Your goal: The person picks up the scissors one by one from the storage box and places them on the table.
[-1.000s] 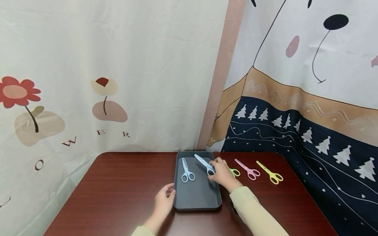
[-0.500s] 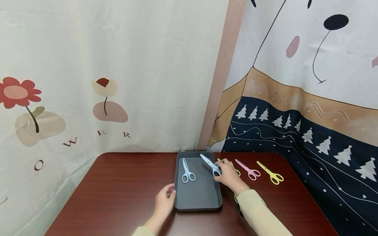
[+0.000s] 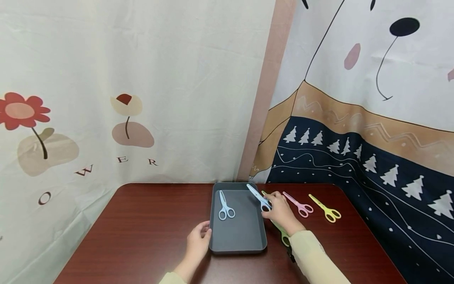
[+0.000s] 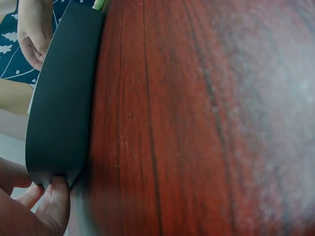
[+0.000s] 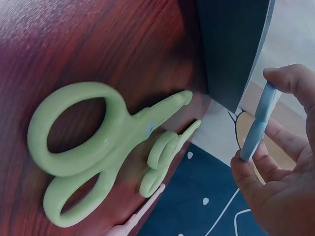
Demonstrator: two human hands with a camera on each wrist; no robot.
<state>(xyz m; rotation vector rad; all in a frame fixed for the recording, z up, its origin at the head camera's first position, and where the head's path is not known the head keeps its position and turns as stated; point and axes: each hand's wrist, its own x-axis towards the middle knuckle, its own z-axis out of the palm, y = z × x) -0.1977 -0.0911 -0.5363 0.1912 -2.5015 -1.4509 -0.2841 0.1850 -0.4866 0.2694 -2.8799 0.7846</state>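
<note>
My right hand (image 3: 282,213) holds light-blue scissors (image 3: 254,192) by the handles, over the right edge of the grey tray (image 3: 237,238). Thumb and fingertips pinch the handle loops, seen edge-on as a blue strip (image 5: 259,120) in the right wrist view. Blades point away, toward the tray's far right corner. A second light-blue pair of scissors (image 3: 224,206) lies inside the tray at the left. My left hand (image 3: 197,241) rests its fingertips against the tray's left side; the left wrist view has them at the end of the dark tray wall (image 4: 61,103).
Right of the tray, green scissors (image 5: 93,142) lie on the red-brown table (image 3: 152,228), with a second green pair (image 5: 167,152) beyond, both partly hidden by my right arm in the head view. Pink scissors (image 3: 298,204) and yellow scissors (image 3: 324,207) lie farther right. Curtains hang behind.
My right hand has moved right with the blue scissors, from over the tray to its right edge. More of the nearer green scissors shows now. The left hand and tray have stayed put.
</note>
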